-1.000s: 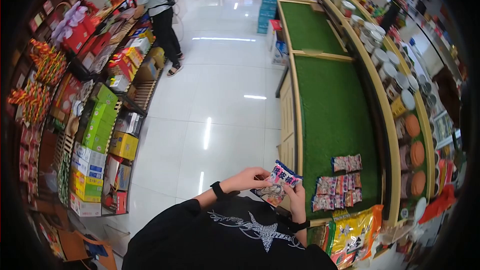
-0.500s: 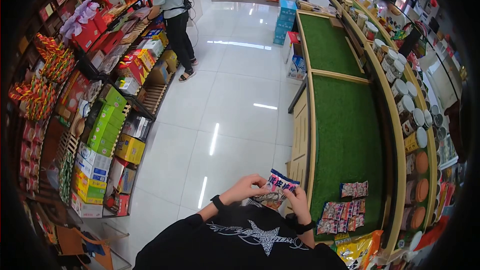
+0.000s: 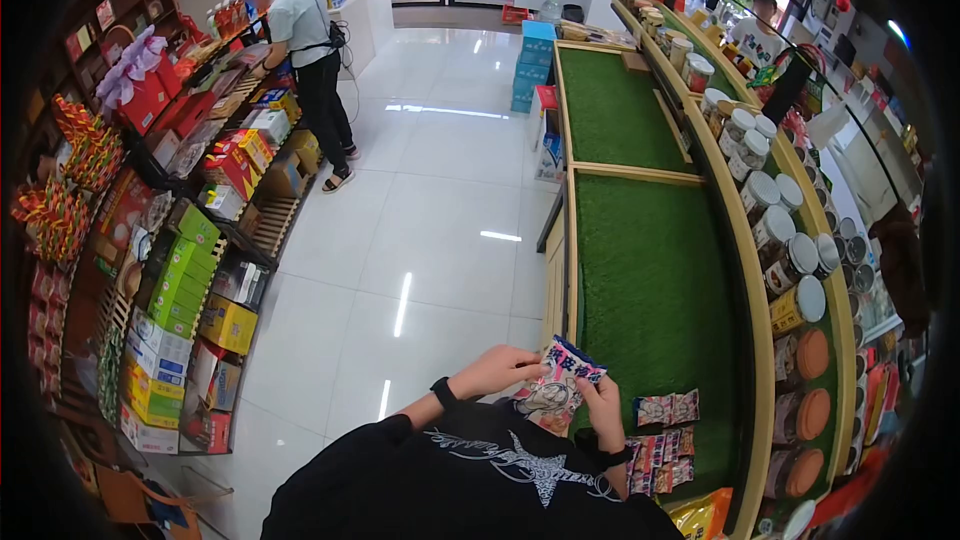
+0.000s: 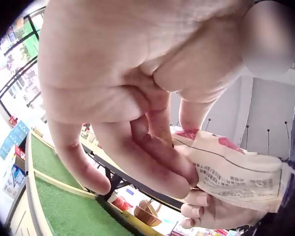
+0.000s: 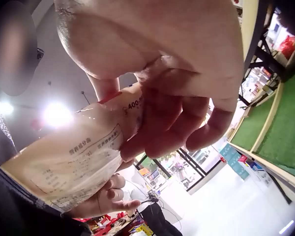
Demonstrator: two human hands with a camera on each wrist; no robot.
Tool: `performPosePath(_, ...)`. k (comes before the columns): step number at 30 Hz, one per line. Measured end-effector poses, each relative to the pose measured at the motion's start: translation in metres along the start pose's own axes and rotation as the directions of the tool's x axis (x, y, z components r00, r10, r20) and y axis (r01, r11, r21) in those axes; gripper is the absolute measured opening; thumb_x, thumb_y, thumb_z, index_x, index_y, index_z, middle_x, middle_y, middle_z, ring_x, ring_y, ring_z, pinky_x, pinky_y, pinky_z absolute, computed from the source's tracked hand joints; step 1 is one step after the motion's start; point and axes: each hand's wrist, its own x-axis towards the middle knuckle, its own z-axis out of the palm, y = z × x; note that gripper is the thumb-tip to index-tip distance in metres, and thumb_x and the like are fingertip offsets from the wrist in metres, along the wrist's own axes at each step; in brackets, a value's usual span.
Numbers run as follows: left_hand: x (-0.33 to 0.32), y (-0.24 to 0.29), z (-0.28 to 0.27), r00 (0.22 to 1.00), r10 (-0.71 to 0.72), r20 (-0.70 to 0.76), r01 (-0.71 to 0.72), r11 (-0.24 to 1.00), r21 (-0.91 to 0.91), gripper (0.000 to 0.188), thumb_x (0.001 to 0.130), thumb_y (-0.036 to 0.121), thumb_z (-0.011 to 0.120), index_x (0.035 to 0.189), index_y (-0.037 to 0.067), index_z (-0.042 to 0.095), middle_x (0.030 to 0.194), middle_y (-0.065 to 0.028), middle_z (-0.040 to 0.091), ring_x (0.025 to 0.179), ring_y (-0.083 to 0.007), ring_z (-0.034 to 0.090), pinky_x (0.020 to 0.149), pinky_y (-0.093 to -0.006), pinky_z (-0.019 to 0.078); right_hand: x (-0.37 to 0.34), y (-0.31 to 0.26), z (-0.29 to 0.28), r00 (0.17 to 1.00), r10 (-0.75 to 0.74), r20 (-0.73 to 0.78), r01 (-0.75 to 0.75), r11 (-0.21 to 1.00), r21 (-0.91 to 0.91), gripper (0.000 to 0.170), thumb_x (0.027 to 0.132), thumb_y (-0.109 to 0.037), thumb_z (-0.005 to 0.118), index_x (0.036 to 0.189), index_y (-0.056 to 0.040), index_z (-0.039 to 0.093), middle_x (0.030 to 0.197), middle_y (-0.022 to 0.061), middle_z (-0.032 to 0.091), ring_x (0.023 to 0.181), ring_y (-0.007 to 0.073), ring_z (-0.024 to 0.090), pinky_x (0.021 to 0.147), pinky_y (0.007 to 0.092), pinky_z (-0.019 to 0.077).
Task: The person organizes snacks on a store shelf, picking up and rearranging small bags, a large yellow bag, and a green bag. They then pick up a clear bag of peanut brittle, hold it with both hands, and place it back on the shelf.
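A small snack packet (image 3: 552, 395) with a dark blue top edge, pink and blue characters and a cartoon figure is held before my chest. My left hand (image 3: 495, 372) pinches it at its left upper side, thumb on the front. On the other side my right hand (image 3: 602, 410) pinches its right edge. In the left wrist view the packet's pale back (image 4: 231, 172) carries fine print, with fingers curled behind it. The right wrist view shows the same printed back (image 5: 83, 152) under my right fingers. Several similar packets (image 3: 660, 455) lie in rows on green turf to my right.
The turf-lined display table (image 3: 650, 280) runs away along my right, jars (image 3: 770, 230) shelved beyond it. A yellow bag (image 3: 703, 517) lies at its near end. Shelves with boxes (image 3: 185, 280) line the left, where a person (image 3: 310, 50) stands. White tiled floor (image 3: 430, 230) lies between.
The packet's front faces up more fully than half a second ago. Both hands keep their pinch on it. The head view has shifted, and the person at the left shelves stands with the head raised more.
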Motion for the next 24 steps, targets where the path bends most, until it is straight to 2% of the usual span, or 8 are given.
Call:
performPosePath(5, 0.034, 0.003, 0.02, 0.998, 0.02, 0.063, -0.025, 0.997, 0.078, 0.03, 0.082, 0.03, 0.052, 0.087, 0.001, 0.06, 0.067, -0.0154, 0.056, 0.056, -0.0197, 0.052, 0.055, -0.0296, 0.0399, -0.003, 0.0, -0.032, 0.994, 0.001, -0.106, -0.01, 0.996, -0.088, 0.017, 0.081, -0.013, 0.055, 0.089, 0.0013, 0.058, 0.08, 0.0011, 0.059, 0.071, 0.0066, 0.051, 0.065, 0.0213, 0.0407)
performPosePath(10, 0.069, 0.016, 0.039, 0.971, -0.004, 0.239, -0.043, 0.98, 0.194, 0.03, 0.082, 0.029, 0.052, 0.088, 0.001, 0.06, 0.066, -0.0143, 0.057, 0.055, -0.0179, 0.053, 0.055, -0.0301, 0.0414, -0.018, 0.014, -0.053, 0.961, 0.004, -0.278, 0.003, 1.0, 0.023, 0.017, 0.082, -0.014, 0.055, 0.09, 0.001, 0.057, 0.081, 0.0004, 0.058, 0.071, 0.0059, 0.049, 0.064, 0.0207, 0.0398)
performPosePath(12, 0.082, 0.019, 0.05, 0.956, 0.108, 0.274, -0.113, 0.994, 0.003, 0.031, 0.082, 0.028, 0.053, 0.091, 0.0, 0.059, 0.068, -0.0124, 0.06, 0.056, -0.0161, 0.055, 0.056, -0.029, 0.0433, -0.025, 0.021, -0.061, 0.937, 0.028, -0.348, 0.012, 0.994, 0.112, 0.018, 0.082, -0.014, 0.055, 0.091, 0.0009, 0.057, 0.082, 0.0002, 0.058, 0.072, 0.0058, 0.049, 0.065, 0.0206, 0.0397)
performPosePath(15, 0.099, 0.033, 0.056, 0.916, 0.147, 0.372, -0.14, 0.989, -0.046, 0.032, 0.081, 0.027, 0.054, 0.094, -0.001, 0.059, 0.072, -0.0111, 0.061, 0.058, -0.0157, 0.057, 0.057, -0.0273, 0.0445, -0.038, 0.03, -0.07, 0.864, 0.088, -0.496, -0.003, 0.985, 0.171, 0.019, 0.082, -0.015, 0.055, 0.093, 0.0009, 0.056, 0.084, -0.0002, 0.057, 0.072, 0.0061, 0.048, 0.066, 0.0205, 0.0395)
performPosePath(16, 0.105, 0.04, 0.056, 0.891, 0.072, 0.448, -0.071, 0.997, -0.018, 0.028, 0.08, 0.025, 0.055, 0.094, 0.001, 0.06, 0.074, -0.0118, 0.061, 0.059, -0.0152, 0.058, 0.056, -0.0265, 0.0441, -0.039, 0.027, -0.071, 0.857, 0.075, -0.51, -0.014, 0.992, 0.122, 0.018, 0.082, -0.014, 0.055, 0.092, 0.0013, 0.056, 0.083, -0.0004, 0.057, 0.072, 0.0064, 0.048, 0.066, 0.0207, 0.0395)
performPosePath(18, 0.122, 0.028, 0.064, 0.846, 0.065, 0.529, -0.094, 0.995, 0.03, 0.027, 0.08, 0.025, 0.055, 0.094, 0.002, 0.06, 0.074, -0.0118, 0.061, 0.06, -0.0155, 0.058, 0.057, -0.0269, 0.0441, -0.04, 0.019, -0.07, 0.838, 0.057, -0.543, -0.019, 0.997, 0.075, 0.018, 0.082, -0.012, 0.054, 0.094, 0.0019, 0.053, 0.084, -0.0003, 0.056, 0.075, 0.007, 0.049, 0.068, 0.0215, 0.0398)
performPosePath(23, 0.164, 0.025, 0.091, 0.755, 0.109, 0.646, -0.21, 0.974, 0.081, 0.027, 0.079, 0.029, 0.057, 0.091, 0.005, 0.061, 0.074, -0.0122, 0.06, 0.063, -0.0194, 0.059, 0.059, -0.0283, 0.0443, -0.049, 0.034, -0.071, 0.666, 0.048, -0.745, 0.059, 0.991, 0.117, 0.032, 0.082, -0.009, 0.055, 0.109, 0.0008, 0.041, 0.091, 0.0038, 0.054, 0.084, 0.0091, 0.048, 0.073, 0.0215, 0.0392)
performPosePath(24, 0.176, 0.021, 0.095, 0.761, 0.018, 0.648, -0.153, 0.976, 0.152, 0.027, 0.077, 0.027, 0.058, 0.092, 0.005, 0.06, 0.076, -0.0124, 0.061, 0.064, -0.0206, 0.059, 0.06, -0.0289, 0.0447, -0.049, 0.033, -0.069, 0.625, 0.095, -0.775, 0.043, 0.987, 0.155, 0.034, 0.082, -0.009, 0.055, 0.111, 0.0003, 0.039, 0.092, 0.0051, 0.054, 0.085, 0.0102, 0.049, 0.074, 0.0222, 0.0391)
